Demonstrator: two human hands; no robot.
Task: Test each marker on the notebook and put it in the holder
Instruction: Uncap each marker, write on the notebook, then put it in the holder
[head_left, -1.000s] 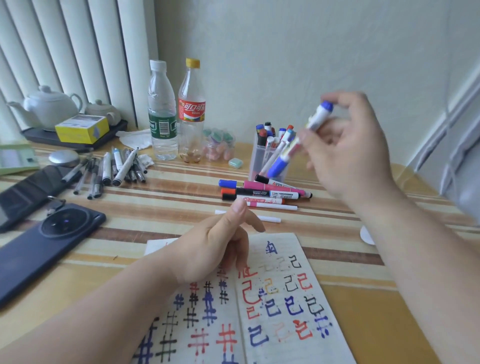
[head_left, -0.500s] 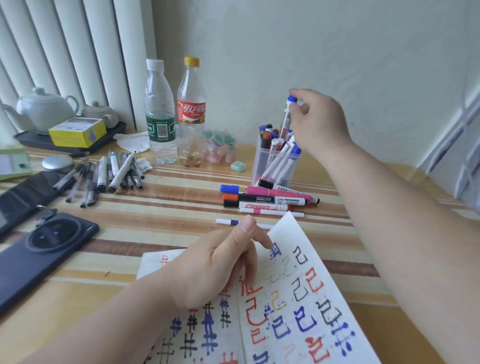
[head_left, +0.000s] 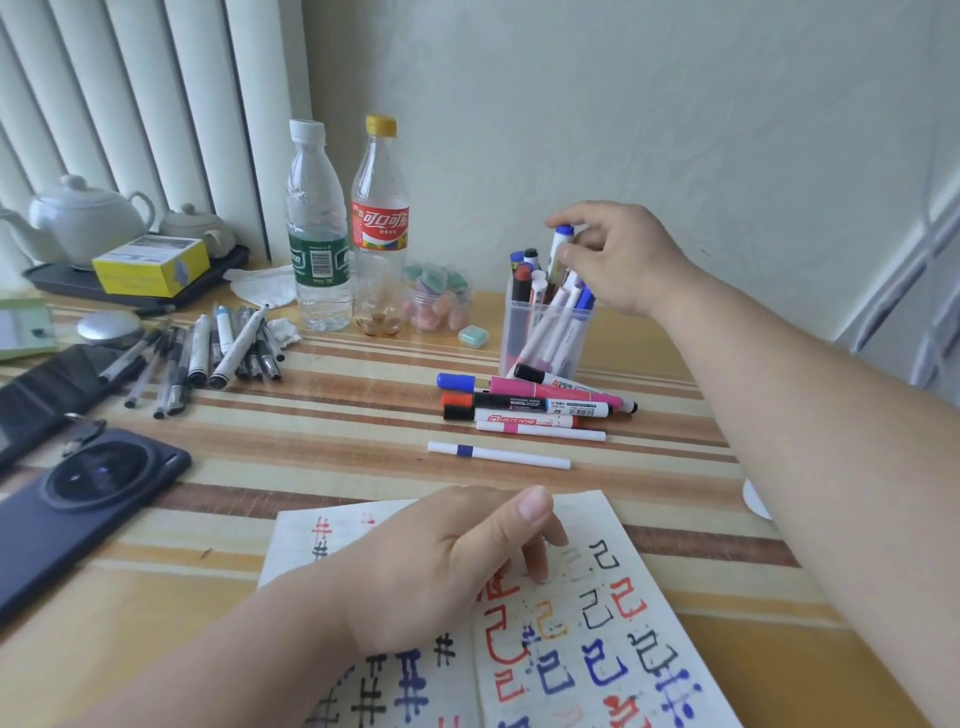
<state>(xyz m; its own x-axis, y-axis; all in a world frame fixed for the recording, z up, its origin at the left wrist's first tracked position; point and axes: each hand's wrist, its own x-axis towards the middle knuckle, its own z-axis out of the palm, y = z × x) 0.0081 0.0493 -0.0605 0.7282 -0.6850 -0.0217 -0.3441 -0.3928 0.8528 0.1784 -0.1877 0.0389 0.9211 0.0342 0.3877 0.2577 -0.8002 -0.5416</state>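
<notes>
Fingers (head_left: 586, 238) of the right hand (head_left: 628, 260) pinch the blue-capped marker (head_left: 558, 250) upright over the holder (head_left: 519, 332), tip probably inside; left hand (head_left: 441, 561) rests loose on notebook (head_left: 587, 639), well apart.

Right hand (head_left: 618, 260) apparently pinching; left hand (head_left: 441, 566) rests relaxed.

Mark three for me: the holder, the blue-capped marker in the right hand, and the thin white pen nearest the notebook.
holder (head_left: 515, 332), head view, left part of its clear wall.
blue-capped marker (head_left: 558, 250), head view, white barrel just below the cap.
thin white pen (head_left: 498, 455), head view, mid-barrel, right of its blue band.
</notes>
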